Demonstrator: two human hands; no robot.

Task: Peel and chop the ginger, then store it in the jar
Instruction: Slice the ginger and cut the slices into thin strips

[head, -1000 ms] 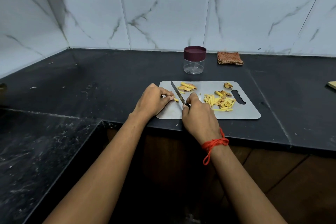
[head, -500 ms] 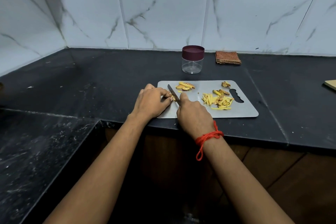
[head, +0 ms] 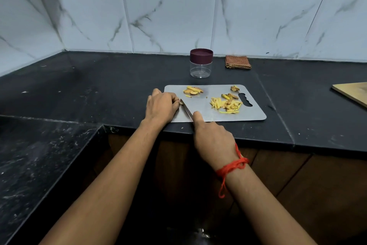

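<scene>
Drawn back toward the near edge of the board since half a second ago, the right hand [head: 213,139] grips the steel-bladed kitchen knife [head: 187,111]. Its fingers are wrapped round the hidden handle and the forefinger is laid along the top of the blade. The blade slants up and left, and its tip meets the fingertips of the left hand [head: 161,108]. That hand sits knuckles-up over the left edge of the flat grey rectangular cutting board [head: 210,114] with its fingers curled under. Whether they pin a piece of ginger cannot be told. A small heap of yellow ginger slices [head: 193,91] lies on the board near its far edge. A looser pile of thin yellow ginger strips mixed with brownish peel [head: 227,104] lies beside the handle slot on the right, and one small ginger scrap [head: 235,88] sits in the far right corner. Beyond the board, well apart from it, the small clear plastic jar with a maroon screw lid [head: 201,64] stands upright on the black stone counter [head: 103,85]. The lid is on and the jar looks empty through its wall. A folded orange-brown checked cloth [head: 238,62] lies just right of the jar, against the marbled white wall tiles [head: 170,20]. A pale wooden board [head: 353,92] juts in at the right edge. A red thread [head: 232,167] is tied round the right wrist.
</scene>
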